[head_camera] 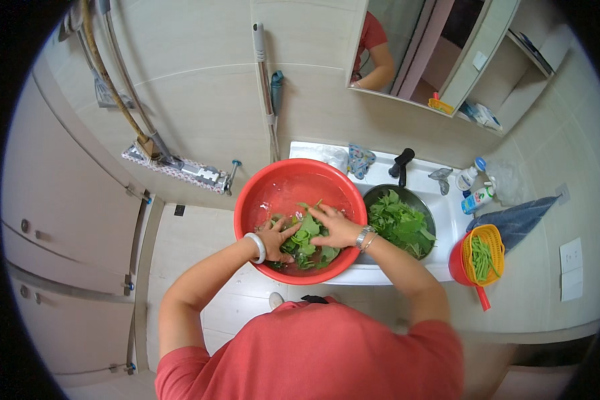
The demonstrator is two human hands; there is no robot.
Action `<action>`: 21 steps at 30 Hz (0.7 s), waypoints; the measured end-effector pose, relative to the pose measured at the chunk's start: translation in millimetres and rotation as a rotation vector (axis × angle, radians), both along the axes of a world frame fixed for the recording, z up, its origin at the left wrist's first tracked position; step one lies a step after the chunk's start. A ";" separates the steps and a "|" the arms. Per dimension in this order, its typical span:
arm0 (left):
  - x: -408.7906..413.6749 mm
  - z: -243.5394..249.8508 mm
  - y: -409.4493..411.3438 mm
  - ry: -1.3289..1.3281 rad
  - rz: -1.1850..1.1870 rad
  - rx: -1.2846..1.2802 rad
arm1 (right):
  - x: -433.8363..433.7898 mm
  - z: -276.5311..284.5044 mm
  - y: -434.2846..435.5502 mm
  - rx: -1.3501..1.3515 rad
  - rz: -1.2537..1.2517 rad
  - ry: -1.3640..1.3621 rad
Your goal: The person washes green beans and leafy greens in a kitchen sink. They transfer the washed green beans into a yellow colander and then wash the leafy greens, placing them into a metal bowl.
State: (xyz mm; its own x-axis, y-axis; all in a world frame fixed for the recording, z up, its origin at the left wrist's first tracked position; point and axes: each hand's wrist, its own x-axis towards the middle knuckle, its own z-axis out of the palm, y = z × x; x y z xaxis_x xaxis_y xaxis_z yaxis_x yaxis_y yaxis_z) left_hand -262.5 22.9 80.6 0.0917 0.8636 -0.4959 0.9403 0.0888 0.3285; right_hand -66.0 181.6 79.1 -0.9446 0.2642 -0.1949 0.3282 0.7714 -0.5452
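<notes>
Leafy greens (307, 237) lie in water inside a large red plastic basin (246, 200), which sits over the left part of a white washbasin. My left hand (276, 239), with a pale bangle at the wrist, rests on the left side of the greens, fingers spread. On their right side is my right hand (334, 227), fingers apart, a watch and a thin bracelet on that wrist. Both hands touch the leaves, and neither is closed around them. Some fingertips are hidden among the leaves. Beside the red basin, more greens (400, 222) fill a dark round bowl (427, 202).
A black faucet (403, 162) stands behind the dark bowl. At the right are spray bottles (477, 199) and a yellow basket (500, 245) of green beans in a red dipper (458, 262). A mirror cabinet (405, 55) hangs above; mops (180, 172) hang left.
</notes>
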 end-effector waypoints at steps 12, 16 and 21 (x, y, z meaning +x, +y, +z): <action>16.3 -36.4 22.2 0.305 0.018 -0.040 | -29.0 -50.9 -7.5 0.265 0.085 -0.271; -2.7 -50.4 21.1 -0.206 0.231 0.184 | -26.3 -35.1 12.2 -0.021 -0.088 0.037; -11.6 -22.5 14.0 -0.588 0.435 0.359 | -10.9 5.9 16.0 -0.122 -0.182 0.232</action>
State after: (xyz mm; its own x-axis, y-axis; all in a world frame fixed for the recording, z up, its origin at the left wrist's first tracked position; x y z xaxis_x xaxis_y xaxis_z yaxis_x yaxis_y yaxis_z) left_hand -274.1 36.9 58.0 -0.1296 0.9791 -0.1569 0.5112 0.2015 0.8355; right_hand -76.9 197.6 85.0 -0.9071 0.4205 -0.0202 0.3103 0.6355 -0.7070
